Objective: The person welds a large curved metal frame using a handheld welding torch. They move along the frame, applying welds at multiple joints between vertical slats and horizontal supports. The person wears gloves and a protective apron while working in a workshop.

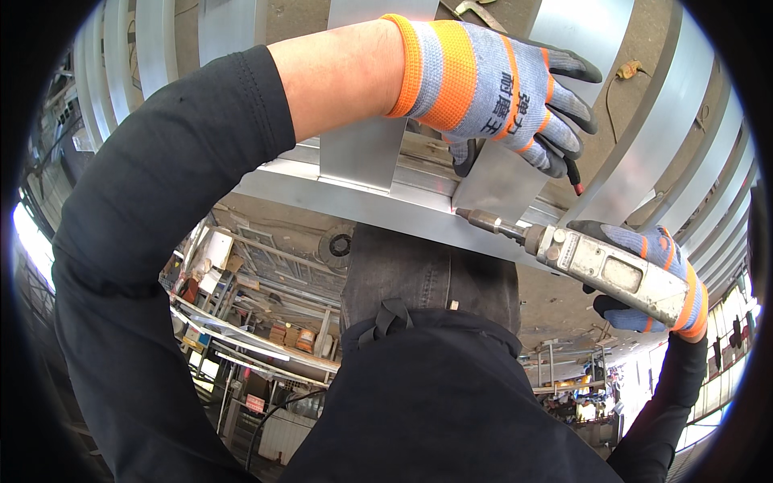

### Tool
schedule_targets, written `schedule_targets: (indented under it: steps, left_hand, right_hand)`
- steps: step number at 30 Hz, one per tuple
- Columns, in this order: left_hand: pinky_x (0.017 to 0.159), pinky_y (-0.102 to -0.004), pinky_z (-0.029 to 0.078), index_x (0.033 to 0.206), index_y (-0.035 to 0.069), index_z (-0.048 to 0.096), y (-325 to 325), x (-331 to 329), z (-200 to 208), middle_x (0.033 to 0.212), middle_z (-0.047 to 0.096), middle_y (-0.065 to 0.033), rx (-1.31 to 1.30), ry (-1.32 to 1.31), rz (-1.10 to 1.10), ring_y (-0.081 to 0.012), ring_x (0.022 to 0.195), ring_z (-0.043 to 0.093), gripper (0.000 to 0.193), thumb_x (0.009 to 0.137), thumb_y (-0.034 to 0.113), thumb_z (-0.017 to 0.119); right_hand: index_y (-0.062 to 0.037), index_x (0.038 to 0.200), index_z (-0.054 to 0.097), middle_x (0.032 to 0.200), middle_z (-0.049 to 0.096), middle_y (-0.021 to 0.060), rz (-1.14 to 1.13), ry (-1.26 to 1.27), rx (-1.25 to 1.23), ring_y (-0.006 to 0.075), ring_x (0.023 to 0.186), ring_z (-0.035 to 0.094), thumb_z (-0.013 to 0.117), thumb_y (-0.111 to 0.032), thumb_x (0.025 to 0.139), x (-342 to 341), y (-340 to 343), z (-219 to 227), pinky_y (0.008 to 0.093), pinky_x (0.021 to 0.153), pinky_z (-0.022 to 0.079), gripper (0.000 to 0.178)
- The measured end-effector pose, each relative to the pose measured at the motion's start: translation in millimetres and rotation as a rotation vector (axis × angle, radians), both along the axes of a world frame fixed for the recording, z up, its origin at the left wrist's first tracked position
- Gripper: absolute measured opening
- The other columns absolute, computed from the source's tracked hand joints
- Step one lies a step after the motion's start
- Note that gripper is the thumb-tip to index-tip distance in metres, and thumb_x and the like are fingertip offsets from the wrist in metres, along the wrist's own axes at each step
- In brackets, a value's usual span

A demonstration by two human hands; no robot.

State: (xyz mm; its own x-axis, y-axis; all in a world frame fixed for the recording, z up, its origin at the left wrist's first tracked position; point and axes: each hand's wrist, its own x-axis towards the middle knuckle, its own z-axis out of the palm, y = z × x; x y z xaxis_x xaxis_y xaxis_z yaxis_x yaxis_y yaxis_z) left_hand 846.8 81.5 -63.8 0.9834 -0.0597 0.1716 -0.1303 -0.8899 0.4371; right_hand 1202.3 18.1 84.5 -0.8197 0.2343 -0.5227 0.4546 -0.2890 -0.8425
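My left hand (pixel 515 92), in a grey and orange work glove, lies over a flat metal slat (pixel 501 181). Its thumb is at the slat's left edge and its fingers curl past the right one. A thin black piece with a red tip (pixel 576 179) shows below those fingers; whether the hand holds it I cannot tell. My right hand (pixel 644 249), gloved alike, is closed round a worn silver power drill (pixel 616 274). The drill points left, its tip by the joint between the slat and a long metal rail (pixel 354 203).
More parallel metal slats (pixel 656 141) curve away on both sides. A clamp-like tool (pixel 479 12) lies on the floor beyond. A small yellow-brown object with a cord (pixel 628 70) lies at the far right. Below left are racks of long metal bars (pixel 266 346) and a round disc (pixel 336 245).
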Motion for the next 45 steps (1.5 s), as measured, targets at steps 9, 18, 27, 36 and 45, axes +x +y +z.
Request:
schedule_targets:
  steps: [9, 18, 27, 36, 45]
  left_hand:
    - [0.150, -0.0739, 0.024, 0.161, 0.031, 0.072, 1.4, 1.6, -6.6, 0.172, 0.068, 0.0032, -0.028, -0.089, 0.009, -0.0262, 0.173, 0.050, 0.108, 0.062, 0.056, 0.107]
    - [0.143, -0.0805, 0.031, 0.153, 0.030, 0.074, 2.5, 13.0, -35.3, 0.163, 0.072, -0.0027, 0.100, -0.310, 0.002, -0.0282, 0.167, 0.059, 0.082, 0.076, 0.046, 0.097]
    - [0.142, -0.0802, 0.033, 0.153, 0.029, 0.074, 5.0, 9.9, -32.7, 0.161, 0.073, -0.0016, 0.030, -0.317, -0.016, -0.0296, 0.165, 0.061, 0.087, 0.075, 0.059, 0.094]
    - [0.141, -0.0801, 0.035, 0.153, 0.028, 0.073, 5.2, 6.2, -30.7, 0.161, 0.074, -0.0023, 0.013, -0.326, -0.007, -0.0308, 0.166, 0.060, 0.077, 0.082, 0.053, 0.091]
    - [0.141, -0.0774, 0.035, 0.156, 0.027, 0.073, 0.9, 1.5, -20.8, 0.166, 0.071, -0.0027, -0.029, -0.279, -0.005, -0.0328, 0.166, 0.059, 0.073, 0.088, 0.048, 0.089]
  right_hand:
    - [-0.0006, 0.169, 0.061, 0.111, 0.086, 0.0093, 0.044, -0.099, -0.127, 0.0215, 0.088, 0.084, 0.102, -0.020, 0.085, -2.5, 8.4, 6.3, 0.0364, 0.085, 0.065, 0.096]
    - [-0.0038, 0.163, 0.070, 0.110, 0.086, 0.0067, 0.045, -0.152, -0.021, 0.0187, 0.088, 0.082, 0.097, -0.018, 0.091, -16.3, 5.8, 12.3, 0.0344, 0.085, 0.065, 0.078]
    - [-0.0041, 0.164, 0.070, 0.109, 0.086, 0.0063, 0.026, -0.160, -0.088, 0.0186, 0.088, 0.082, 0.094, -0.012, 0.093, -24.9, 9.1, 15.9, 0.0344, 0.086, 0.065, 0.075]
    - [-0.0002, 0.165, 0.068, 0.104, 0.084, 0.0072, 0.052, -0.116, 0.026, 0.0176, 0.084, 0.080, 0.092, -0.007, 0.094, -17.8, 4.9, 14.0, 0.0333, 0.078, 0.063, 0.076]
    - [0.0001, 0.165, 0.067, 0.097, 0.081, 0.0041, 0.006, -0.251, -0.212, 0.0150, 0.077, 0.076, 0.091, -0.008, 0.094, -12.3, 6.2, 18.8, 0.0324, 0.073, 0.061, 0.075]
